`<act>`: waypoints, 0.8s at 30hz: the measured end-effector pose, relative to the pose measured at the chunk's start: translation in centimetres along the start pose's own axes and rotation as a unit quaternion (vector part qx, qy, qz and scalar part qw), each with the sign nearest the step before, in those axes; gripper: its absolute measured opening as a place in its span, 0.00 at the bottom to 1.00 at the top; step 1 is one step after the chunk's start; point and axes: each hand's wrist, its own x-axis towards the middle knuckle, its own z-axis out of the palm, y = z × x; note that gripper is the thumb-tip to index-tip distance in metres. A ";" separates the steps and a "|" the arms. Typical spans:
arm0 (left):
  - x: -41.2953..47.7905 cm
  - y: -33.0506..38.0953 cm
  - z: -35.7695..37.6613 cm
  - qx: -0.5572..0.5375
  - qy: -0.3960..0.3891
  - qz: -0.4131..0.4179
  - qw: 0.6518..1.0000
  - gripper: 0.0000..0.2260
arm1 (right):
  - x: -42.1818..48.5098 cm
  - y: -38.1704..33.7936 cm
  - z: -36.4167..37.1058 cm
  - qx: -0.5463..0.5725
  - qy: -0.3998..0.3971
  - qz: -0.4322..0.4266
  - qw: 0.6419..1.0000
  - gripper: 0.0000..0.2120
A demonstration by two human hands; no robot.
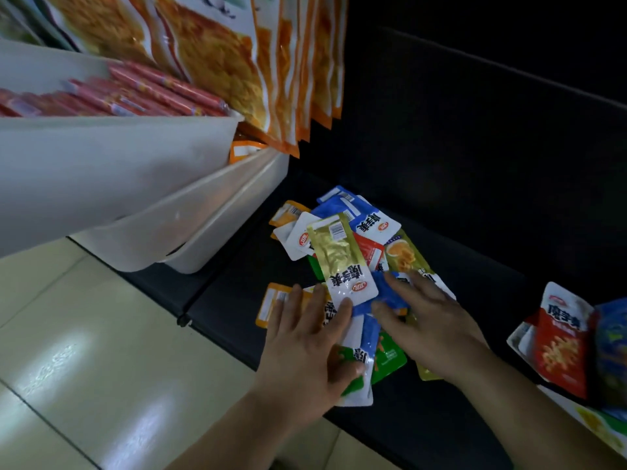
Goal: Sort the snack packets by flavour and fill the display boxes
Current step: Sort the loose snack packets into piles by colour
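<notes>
Left grip (305, 340) — released, fingers flat — touches the gold packet (342, 259) atop the pile (373, 228) on the dark shelf (475, 259); right grip (431, 327), likewise released, rests on a blue packet (390, 295).

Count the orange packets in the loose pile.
2. The far orange packet lies at the upper-left edge of the pile; the near orange packet lies lower left, partly under the left hand. Others may be buried.

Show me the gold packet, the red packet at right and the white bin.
gold packet (339, 256), head view, its shiny gold middle.
red packet (561, 351), head view, its red front.
white bin (101, 171), head view, its bare front wall.
</notes>
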 end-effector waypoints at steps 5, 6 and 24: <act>1.7 0.2 -3.4 -0.112 0.131 0.003 0.985 0.21 | 0.2 0.2 -0.1 -0.039 0.029 -0.005 0.999 0.36; 2.7 -0.4 -4.5 -0.108 0.142 -0.014 0.984 0.22 | 0.4 0.1 -0.3 -0.035 0.031 0.000 0.999 0.36; 6.9 -0.8 -6.4 -0.112 -0.020 -0.044 0.993 0.32 | 0.0 6.9 -0.7 0.216 -0.036 -0.025 0.975 0.39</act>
